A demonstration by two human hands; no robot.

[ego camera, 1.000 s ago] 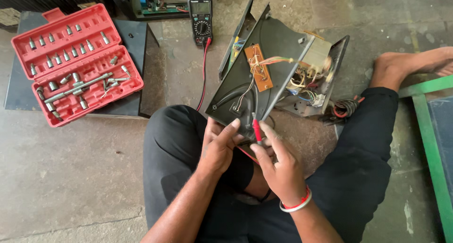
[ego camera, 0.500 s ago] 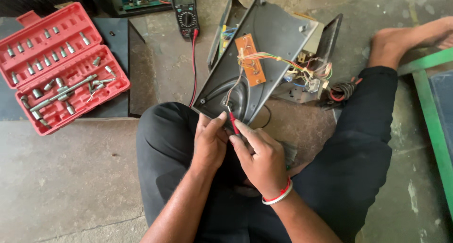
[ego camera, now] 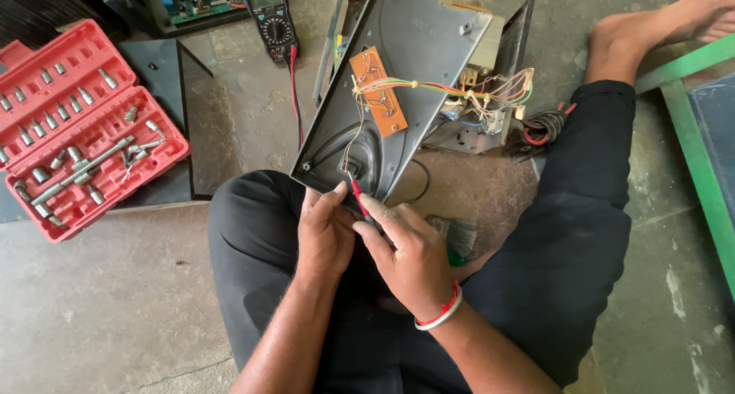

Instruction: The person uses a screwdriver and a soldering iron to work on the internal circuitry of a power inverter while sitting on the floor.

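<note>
Your right hand (ego camera: 409, 252) pinches a thin red probe (ego camera: 360, 200), its tip at the low edge of the grey metal panel (ego camera: 413, 65). Your left hand (ego camera: 325, 233) curls its fingers beside the probe, touching that edge. A small orange board (ego camera: 379, 91) with coloured wires sits on the panel. Left of the panel lies a red plastic socket case (ego camera: 80, 126); above, a dark meter (ego camera: 269, 15).

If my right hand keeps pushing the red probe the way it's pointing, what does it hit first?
Most likely the lower corner of the grey metal panel, near where thin wires end; the right hand aims the red probe up-left at it. Depth is unclear.
</note>
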